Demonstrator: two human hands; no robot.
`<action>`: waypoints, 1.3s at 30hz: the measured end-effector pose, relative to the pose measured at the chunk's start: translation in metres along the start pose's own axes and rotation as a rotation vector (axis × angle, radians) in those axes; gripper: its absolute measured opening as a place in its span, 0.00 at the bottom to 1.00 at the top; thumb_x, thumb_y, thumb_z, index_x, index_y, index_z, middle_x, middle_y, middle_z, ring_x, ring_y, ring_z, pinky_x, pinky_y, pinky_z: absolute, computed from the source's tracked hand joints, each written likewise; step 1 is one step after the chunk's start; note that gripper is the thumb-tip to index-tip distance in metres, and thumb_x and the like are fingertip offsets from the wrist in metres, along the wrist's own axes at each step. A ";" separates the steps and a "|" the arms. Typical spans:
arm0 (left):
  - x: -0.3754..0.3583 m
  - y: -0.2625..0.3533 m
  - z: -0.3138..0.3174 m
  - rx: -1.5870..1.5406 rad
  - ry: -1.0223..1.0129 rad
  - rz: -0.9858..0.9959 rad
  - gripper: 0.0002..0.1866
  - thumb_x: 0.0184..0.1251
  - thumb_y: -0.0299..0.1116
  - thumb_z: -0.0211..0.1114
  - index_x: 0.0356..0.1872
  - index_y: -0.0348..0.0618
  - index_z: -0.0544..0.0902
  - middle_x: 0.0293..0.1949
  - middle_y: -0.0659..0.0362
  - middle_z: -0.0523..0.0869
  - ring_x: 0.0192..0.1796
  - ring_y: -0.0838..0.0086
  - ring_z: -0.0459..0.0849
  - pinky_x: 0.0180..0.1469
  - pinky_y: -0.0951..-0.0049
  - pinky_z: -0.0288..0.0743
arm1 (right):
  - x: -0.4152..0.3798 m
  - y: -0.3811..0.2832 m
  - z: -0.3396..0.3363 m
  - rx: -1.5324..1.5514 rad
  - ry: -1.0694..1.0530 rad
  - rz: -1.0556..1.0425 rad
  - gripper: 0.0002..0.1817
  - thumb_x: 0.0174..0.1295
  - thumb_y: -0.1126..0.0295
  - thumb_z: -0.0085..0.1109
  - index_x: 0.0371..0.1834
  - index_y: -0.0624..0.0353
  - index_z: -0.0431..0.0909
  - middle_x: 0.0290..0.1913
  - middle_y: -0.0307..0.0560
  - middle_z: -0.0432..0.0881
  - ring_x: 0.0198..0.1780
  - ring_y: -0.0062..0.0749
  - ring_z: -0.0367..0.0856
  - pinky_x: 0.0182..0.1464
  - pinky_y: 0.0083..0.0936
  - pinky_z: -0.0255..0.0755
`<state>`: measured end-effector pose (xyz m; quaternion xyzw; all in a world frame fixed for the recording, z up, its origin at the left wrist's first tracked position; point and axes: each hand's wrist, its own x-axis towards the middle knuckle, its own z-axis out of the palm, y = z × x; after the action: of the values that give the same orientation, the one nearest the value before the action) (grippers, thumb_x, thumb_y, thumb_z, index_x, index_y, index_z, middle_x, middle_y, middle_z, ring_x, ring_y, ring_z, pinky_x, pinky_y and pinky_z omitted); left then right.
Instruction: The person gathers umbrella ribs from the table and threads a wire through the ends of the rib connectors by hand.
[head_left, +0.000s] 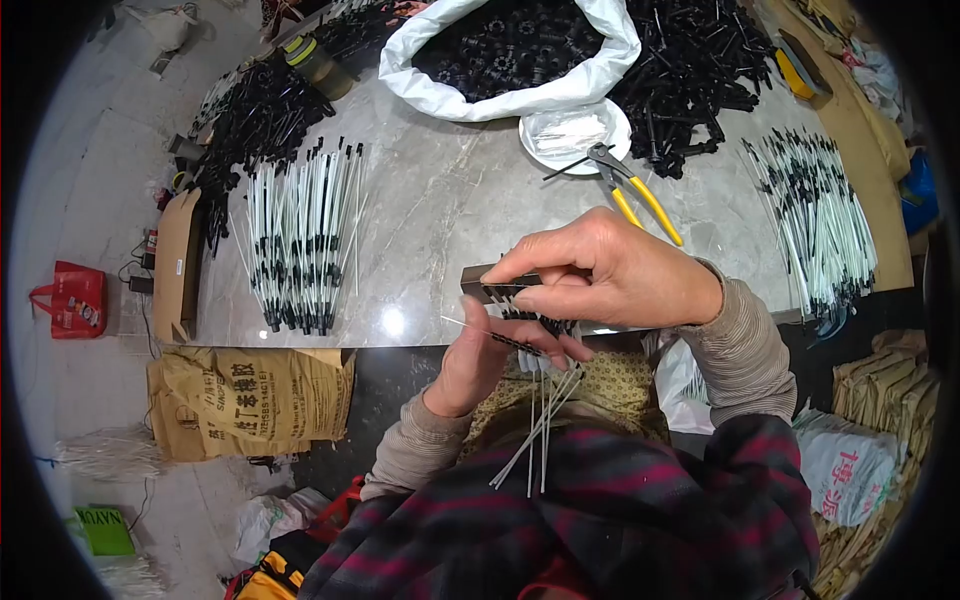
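At the table's near edge my left hand (480, 355) holds a thin rod with a black section, thumb up and fingers curled toward the right. Several thin white rods (540, 430) hang below its fingers over my lap. Just above, my right hand (600, 270) has thumb and index finger closed at a small dark block (478, 284) on the table edge; what its fingertips pinch is too small to make out. Black-ended pieces show between the two hands.
White-and-black rod bundles lie left (305, 240) and right (815, 220) on the table (430, 200). Beyond are yellow-handled pliers (645, 200), a white dish (575, 135), a white sack (450, 100) of black parts, loose black parts (690, 70) and a bottle (318, 68).
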<state>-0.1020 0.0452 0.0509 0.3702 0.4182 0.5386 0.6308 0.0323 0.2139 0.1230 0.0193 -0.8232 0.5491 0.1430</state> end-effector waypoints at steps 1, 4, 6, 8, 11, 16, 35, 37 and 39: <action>0.001 0.002 0.000 0.011 -0.024 0.011 0.60 0.69 0.77 0.14 0.28 0.33 0.88 0.39 0.43 0.90 0.55 0.50 0.86 0.71 0.52 0.62 | 0.000 -0.001 0.000 0.002 -0.006 0.010 0.15 0.66 0.76 0.64 0.56 0.63 0.84 0.17 0.34 0.71 0.20 0.13 0.64 0.25 0.20 0.62; 0.004 0.005 -0.001 0.020 -0.073 0.032 0.57 0.73 0.74 0.18 0.33 0.32 0.89 0.39 0.45 0.90 0.52 0.53 0.87 0.67 0.56 0.68 | 0.001 -0.002 0.000 -0.006 -0.009 0.018 0.16 0.65 0.76 0.64 0.56 0.62 0.85 0.17 0.35 0.71 0.20 0.14 0.64 0.25 0.20 0.62; 0.004 0.005 -0.002 -0.007 -0.078 0.029 0.56 0.74 0.73 0.18 0.33 0.31 0.88 0.38 0.45 0.90 0.51 0.53 0.87 0.67 0.56 0.68 | 0.001 0.001 0.002 -0.032 0.009 -0.008 0.16 0.65 0.75 0.64 0.56 0.61 0.85 0.18 0.35 0.71 0.20 0.15 0.65 0.25 0.21 0.62; 0.003 0.006 -0.002 -0.073 -0.065 0.014 0.55 0.75 0.71 0.21 0.34 0.30 0.88 0.37 0.44 0.90 0.51 0.53 0.87 0.67 0.56 0.68 | 0.001 0.001 0.001 -0.048 0.006 -0.022 0.16 0.64 0.75 0.65 0.55 0.61 0.85 0.20 0.38 0.74 0.20 0.17 0.68 0.26 0.21 0.64; 0.003 0.006 -0.005 -0.117 -0.072 0.019 0.52 0.76 0.69 0.25 0.36 0.28 0.87 0.36 0.44 0.90 0.51 0.52 0.87 0.66 0.55 0.69 | 0.001 0.004 0.003 -0.079 0.026 -0.059 0.15 0.63 0.75 0.65 0.54 0.62 0.86 0.23 0.41 0.79 0.21 0.20 0.72 0.26 0.22 0.67; 0.001 0.008 -0.001 -0.175 0.000 -0.012 0.47 0.77 0.67 0.29 0.47 0.26 0.83 0.34 0.45 0.89 0.49 0.51 0.88 0.63 0.55 0.72 | 0.002 -0.001 0.004 -0.132 0.062 -0.088 0.10 0.63 0.70 0.62 0.44 0.62 0.86 0.26 0.51 0.86 0.26 0.39 0.87 0.30 0.28 0.76; 0.004 0.004 -0.004 -0.120 -0.081 0.058 0.42 0.82 0.58 0.29 0.48 0.26 0.83 0.42 0.39 0.89 0.54 0.56 0.86 0.63 0.60 0.73 | 0.002 0.010 0.012 0.080 0.057 -0.005 0.11 0.68 0.71 0.65 0.49 0.64 0.83 0.22 0.33 0.77 0.25 0.10 0.71 0.29 0.16 0.66; 0.001 0.005 -0.002 -0.220 -0.095 0.010 0.40 0.83 0.57 0.30 0.52 0.27 0.82 0.47 0.40 0.88 0.56 0.59 0.85 0.67 0.61 0.71 | 0.000 0.019 0.012 0.098 0.075 -0.001 0.10 0.69 0.70 0.65 0.48 0.64 0.83 0.27 0.35 0.81 0.28 0.10 0.75 0.31 0.15 0.68; -0.004 0.007 0.003 -0.176 -0.026 0.006 0.39 0.84 0.56 0.31 0.54 0.27 0.80 0.50 0.42 0.87 0.58 0.60 0.83 0.68 0.60 0.70 | -0.001 0.022 0.009 0.135 0.078 0.038 0.09 0.69 0.70 0.64 0.47 0.64 0.83 0.31 0.36 0.84 0.31 0.10 0.77 0.32 0.14 0.70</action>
<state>-0.1022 0.0418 0.0585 0.3215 0.3597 0.5704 0.6647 0.0271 0.2145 0.0998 -0.0077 -0.7783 0.6063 0.1629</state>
